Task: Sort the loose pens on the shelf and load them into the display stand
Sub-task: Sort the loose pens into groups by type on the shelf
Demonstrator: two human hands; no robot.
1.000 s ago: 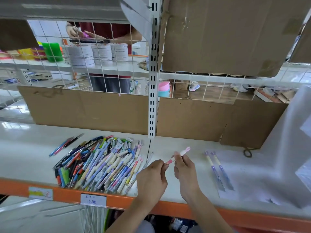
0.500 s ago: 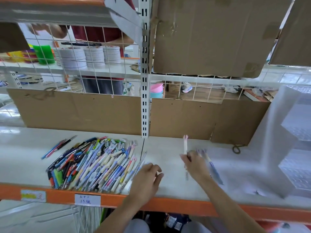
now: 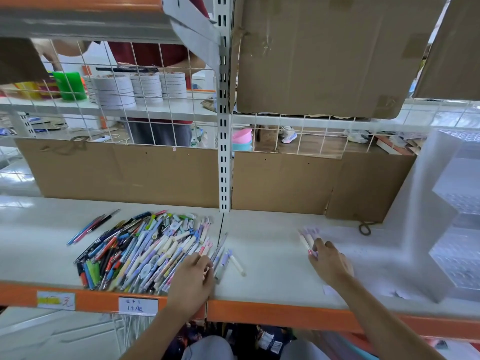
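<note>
Far left on the white shelf (image 3: 39, 237), a few thin pens (image 3: 91, 227) (blue, pink, dark) lay apart from the rest, angled up to the right. Just right of them sat the main pile of loose pens (image 3: 145, 250), a dense heap of mixed colours: red, blue, green toward the front-left, pastel purple, cream and pink toward the right, running nearly to the orange front edge (image 3: 104, 298), which carried two paper labels. The left hand (image 3: 193, 279) reached over that edge at the pile's right margin, fingers curled down among the outermost pens; whether it actually pinched one, can't tell, since the fingertips were partly hidden and blurred. Right beside it a purple-capped pen (image 3: 224, 258) and a white pen (image 3: 237, 265) lay loose, slightly away from the heap. Behind, a slotted white upright (image 3: 224, 152) rose at the shelf joint w/ cardboard backing (image 3: 117, 172) either side. Further right, the right hand (image 3: 330, 263) lay flat w/ fingers stretched out, fingertips touching the near ends of a small group of pastel pens (image 3: 307, 237) (pink and purple, blurred) set well apart from the main pile. Hands were well apart from each other. At far right stood the clear display stand (image 3: 446, 224), stepped tiers, on the shelf, not touched by either hand; contents too hazy to tell.
</note>
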